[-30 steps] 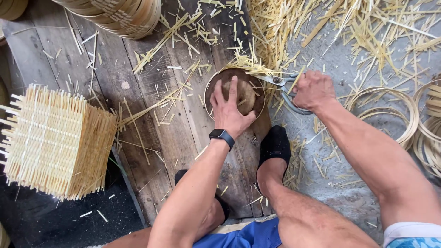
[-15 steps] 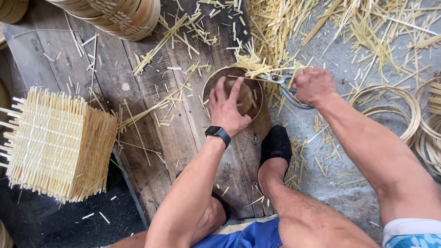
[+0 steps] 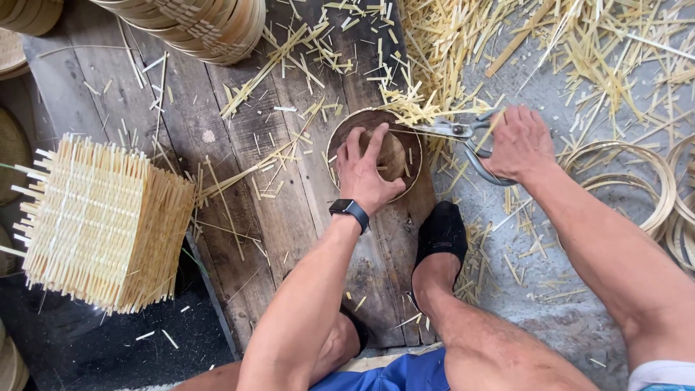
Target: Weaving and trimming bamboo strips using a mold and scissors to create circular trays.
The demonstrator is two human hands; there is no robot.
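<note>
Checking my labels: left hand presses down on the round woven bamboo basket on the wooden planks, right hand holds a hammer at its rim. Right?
Not quite. In the head view the right hand holds metal shears, not a hammer, with the blades at the rim. The rest stands: the left hand presses on the round woven bamboo basket on the wooden planks.

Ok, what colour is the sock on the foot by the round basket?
Black: the sock shows plainly in the head view, resting on the wooden boards.
</note>
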